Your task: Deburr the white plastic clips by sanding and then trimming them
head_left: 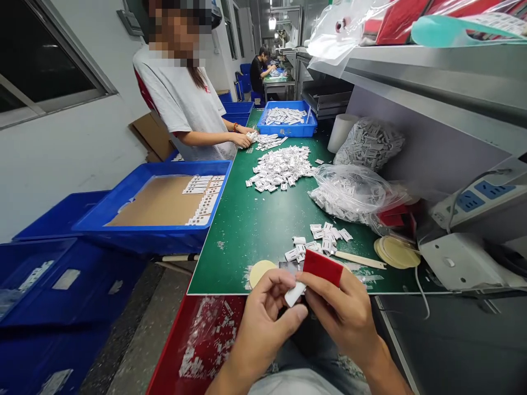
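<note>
My left hand pinches a small white plastic part above the table's front edge. My right hand holds a flat red rectangular piece, perhaps sandpaper, between its fingers. The right fingertips also reach the white part's upper end. Just beyond my hands lies a small group of similar white parts. A pale wooden stick lies to their right. Beside my left hand is a round yellow disc, partly hidden by the fingers.
A large pile of white parts covers the middle of the green table. Clear bags of parts line the right side. A co-worker handles parts at the left edge. Blue trays stand left; a red tray sits below.
</note>
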The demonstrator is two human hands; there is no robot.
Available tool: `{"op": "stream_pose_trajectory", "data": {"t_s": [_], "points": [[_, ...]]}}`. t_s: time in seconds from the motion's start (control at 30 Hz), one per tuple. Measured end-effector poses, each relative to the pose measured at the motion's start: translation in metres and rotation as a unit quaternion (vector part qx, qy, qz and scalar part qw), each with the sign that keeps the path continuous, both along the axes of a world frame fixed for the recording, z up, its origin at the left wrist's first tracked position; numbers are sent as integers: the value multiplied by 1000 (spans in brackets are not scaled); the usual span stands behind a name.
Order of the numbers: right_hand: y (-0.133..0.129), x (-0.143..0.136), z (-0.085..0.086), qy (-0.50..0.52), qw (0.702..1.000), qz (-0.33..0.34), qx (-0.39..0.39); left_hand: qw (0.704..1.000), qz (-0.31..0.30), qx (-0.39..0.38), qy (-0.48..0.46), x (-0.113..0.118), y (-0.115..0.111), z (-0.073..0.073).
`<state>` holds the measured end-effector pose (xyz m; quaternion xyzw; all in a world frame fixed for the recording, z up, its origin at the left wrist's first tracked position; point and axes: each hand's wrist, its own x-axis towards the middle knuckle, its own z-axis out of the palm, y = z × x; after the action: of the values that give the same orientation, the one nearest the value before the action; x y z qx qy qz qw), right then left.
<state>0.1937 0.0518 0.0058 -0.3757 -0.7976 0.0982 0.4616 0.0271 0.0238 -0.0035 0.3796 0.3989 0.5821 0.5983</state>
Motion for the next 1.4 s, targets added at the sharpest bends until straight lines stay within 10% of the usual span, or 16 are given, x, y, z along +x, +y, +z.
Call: {"op": "stream_pose_trajectory", "data": {"t_s": [0.17, 0.5, 0.83, 1.0, 1.13, 1.27, 1.4], "points": [[4, 9, 1, -24, 997, 14, 73, 958, -191, -135, -165, -11, 2, 4], [-14, 25, -16, 288, 942, -80, -155, 921, -79, -254, -286, -1, 9, 5], [-22, 22, -4, 345, 869, 73, -347, 904, -62, -270, -325, 5, 5, 13], [-15, 30, 5, 263, 855, 268, -357, 884, -86, -299, -348, 8, -2, 14], [1, 26, 16, 205, 908, 153, -331, 874, -103, -305, -365, 11, -7, 20], [3, 18, 20, 192, 914, 198, -298, 872, -94, -311, -365, 10, -9, 25], [-3, 12, 8, 292, 923, -44, -245, 892, -74, -305, -326, 11, -10, 24]]}}
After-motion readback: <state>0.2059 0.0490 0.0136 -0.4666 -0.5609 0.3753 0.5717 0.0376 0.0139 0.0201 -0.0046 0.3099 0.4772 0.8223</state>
